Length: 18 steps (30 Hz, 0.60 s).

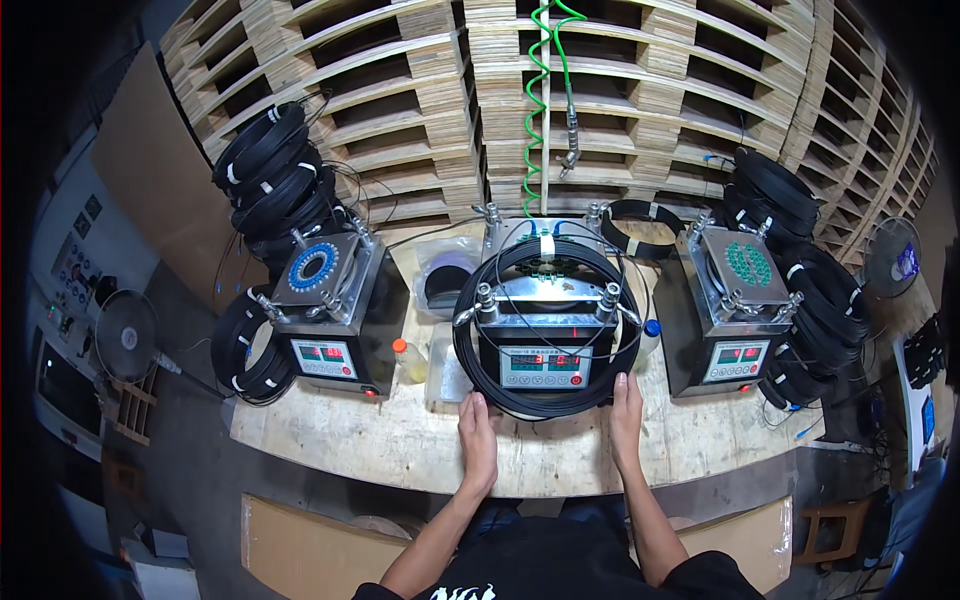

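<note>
Left coils: black cable, stacked behind and beside the left machine on the table.
Bottle: orange-capped bottle, just right of that machine.
Left hand: the left hand, fingers nearly straight, holds the lower left edge of the coil.
Coil: the black coil, white-taped on top, is upright between both hands, before the middle machine.
Right hand: the right hand, fingers nearly straight, holds the coil's lower right edge.
Right machine: the right machine, display lit, near more coils.
</note>
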Available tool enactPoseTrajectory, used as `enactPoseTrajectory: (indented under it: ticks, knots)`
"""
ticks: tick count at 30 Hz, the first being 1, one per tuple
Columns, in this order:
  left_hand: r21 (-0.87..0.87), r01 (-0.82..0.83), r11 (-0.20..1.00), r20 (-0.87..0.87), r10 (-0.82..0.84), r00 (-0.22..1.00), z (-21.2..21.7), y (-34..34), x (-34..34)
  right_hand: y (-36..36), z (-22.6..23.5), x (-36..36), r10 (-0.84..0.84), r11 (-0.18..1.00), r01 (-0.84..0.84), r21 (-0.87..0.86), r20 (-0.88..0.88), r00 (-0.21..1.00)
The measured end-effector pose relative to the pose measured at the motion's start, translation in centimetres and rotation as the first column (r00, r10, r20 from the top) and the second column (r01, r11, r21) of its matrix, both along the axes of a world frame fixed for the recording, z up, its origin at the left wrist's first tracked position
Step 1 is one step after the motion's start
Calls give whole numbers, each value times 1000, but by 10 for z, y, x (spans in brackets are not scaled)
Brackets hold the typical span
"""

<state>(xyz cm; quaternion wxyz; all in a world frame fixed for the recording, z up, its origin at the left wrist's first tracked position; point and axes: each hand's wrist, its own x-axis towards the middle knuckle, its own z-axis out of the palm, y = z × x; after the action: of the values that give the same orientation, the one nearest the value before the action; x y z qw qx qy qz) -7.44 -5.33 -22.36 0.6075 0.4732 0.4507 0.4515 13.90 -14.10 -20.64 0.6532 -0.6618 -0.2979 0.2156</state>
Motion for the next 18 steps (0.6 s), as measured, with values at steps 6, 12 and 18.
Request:
enactPoseTrajectory:
  ticks: [6, 12, 18]
  knots:
    - [-344, 223, 912, 434, -56, 899, 29, -11, 5, 6, 7, 2, -72, 996, 73, 57, -15, 997]
    - [-404, 288, 868, 454, -83, 887, 45, -8, 4, 14, 6, 32, -105, 994, 105, 13, 17, 994]
    - [53, -120, 991, 160, 110, 981, 52, 58, -12, 45, 52, 65, -156, 984, 132, 121, 217, 964]
